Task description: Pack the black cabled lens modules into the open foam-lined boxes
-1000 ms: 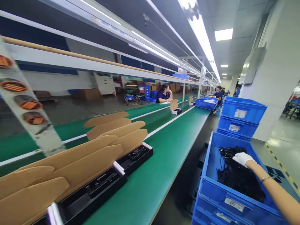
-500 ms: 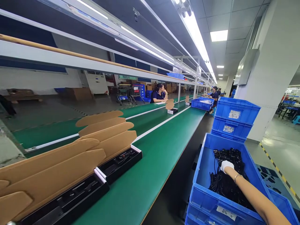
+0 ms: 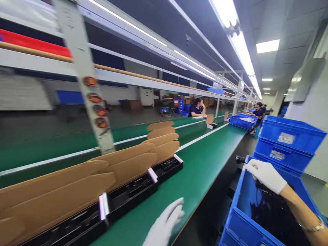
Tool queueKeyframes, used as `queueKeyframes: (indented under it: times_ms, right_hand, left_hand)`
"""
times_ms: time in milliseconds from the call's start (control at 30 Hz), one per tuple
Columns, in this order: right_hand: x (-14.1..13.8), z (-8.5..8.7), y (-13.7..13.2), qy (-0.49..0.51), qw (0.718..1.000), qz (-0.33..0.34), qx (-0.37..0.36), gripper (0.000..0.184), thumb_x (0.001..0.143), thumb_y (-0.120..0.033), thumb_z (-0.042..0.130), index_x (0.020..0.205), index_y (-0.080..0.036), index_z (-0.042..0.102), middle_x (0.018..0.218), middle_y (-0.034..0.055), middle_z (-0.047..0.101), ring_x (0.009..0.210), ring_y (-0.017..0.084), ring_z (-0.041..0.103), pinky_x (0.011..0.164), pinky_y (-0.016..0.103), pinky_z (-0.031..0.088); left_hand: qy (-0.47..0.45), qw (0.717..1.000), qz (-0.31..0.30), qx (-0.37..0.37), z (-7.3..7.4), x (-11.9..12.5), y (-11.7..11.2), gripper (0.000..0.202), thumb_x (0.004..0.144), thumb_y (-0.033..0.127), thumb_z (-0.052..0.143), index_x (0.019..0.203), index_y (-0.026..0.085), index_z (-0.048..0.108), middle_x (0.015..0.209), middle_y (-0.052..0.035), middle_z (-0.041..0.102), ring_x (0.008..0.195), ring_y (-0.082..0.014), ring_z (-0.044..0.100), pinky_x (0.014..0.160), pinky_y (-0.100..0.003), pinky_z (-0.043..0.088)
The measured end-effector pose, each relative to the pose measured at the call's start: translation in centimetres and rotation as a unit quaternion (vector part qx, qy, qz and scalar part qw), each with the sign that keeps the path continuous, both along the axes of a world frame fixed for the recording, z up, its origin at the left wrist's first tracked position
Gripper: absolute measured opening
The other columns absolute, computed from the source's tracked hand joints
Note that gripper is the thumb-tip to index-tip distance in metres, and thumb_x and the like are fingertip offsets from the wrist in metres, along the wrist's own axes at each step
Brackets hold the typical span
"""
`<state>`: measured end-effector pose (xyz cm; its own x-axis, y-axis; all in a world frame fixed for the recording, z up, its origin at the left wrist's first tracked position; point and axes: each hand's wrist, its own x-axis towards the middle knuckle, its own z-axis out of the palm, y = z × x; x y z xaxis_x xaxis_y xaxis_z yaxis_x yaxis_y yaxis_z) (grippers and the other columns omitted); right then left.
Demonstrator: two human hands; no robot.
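While left fingers (image 3: 172,207) slightly apart, right fingers (image 3: 252,163) tight on black cable (image 3: 240,159).

Two gloved hands (image 3: 268,175), one held piece (image 3: 240,159), three near black trays (image 3: 137,200), four stickers (image 3: 94,98)

Long brown-lidded cardboard boxes (image 3: 134,165) lie in a row, near left on the flat green belt (image 3: 205,153); upright white post (image 3: 83,65) behind them. Right of belt: rectangular blue plastic bin (image 3: 246,220) with black cables (image 3: 271,208) inside, stacked rectangular blue plastic crates (image 3: 304,140) beyond it.
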<state>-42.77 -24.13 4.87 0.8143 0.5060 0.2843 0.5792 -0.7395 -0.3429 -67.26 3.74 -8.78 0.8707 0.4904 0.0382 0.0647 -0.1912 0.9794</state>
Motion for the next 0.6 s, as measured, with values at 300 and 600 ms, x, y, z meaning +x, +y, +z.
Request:
queueKeyframes:
  times_ms: [300, 600]
  right_hand:
    - [-15.1, -2.6, 18.4, -0.194, 0.844, 0.481, -0.137, 0.026, 0.081, -0.036, 0.06, 0.059, -0.023, 0.057, 0.051, -0.0044, 0.058, 0.045, 0.011, 0.049, 0.044, 0.027, 0.019]
    - [-13.5, 4.2, 47.6, -0.13, 0.868, 0.375, 0.3, 0.033, 0.08, -0.043, 0.065, 0.1, -0.017, 0.061, 0.095, 0.0074, 0.066, 0.079, 0.02, 0.062, 0.075, 0.033, 0.048]
  left_hand:
    - [-0.211, 0.843, 0.104, -0.483, 6.7, -2.4, 1.3, 0.053, 0.072, 0.053, 0.074, 0.104, 0.017, 0.053, 0.083, -0.0018, 0.059, 0.053, -0.0052, 0.045, 0.049, -0.018, 0.036]
    - [-0.225, 0.86, 0.2, -0.411, 3.8, -10.6, 9.1, 0.053, 0.074, 0.074, 0.054, 0.081, 0.023, 0.042, 0.064, 0.0, 0.065, 0.027, -0.0031, 0.022, 0.03, -0.018, 0.012]
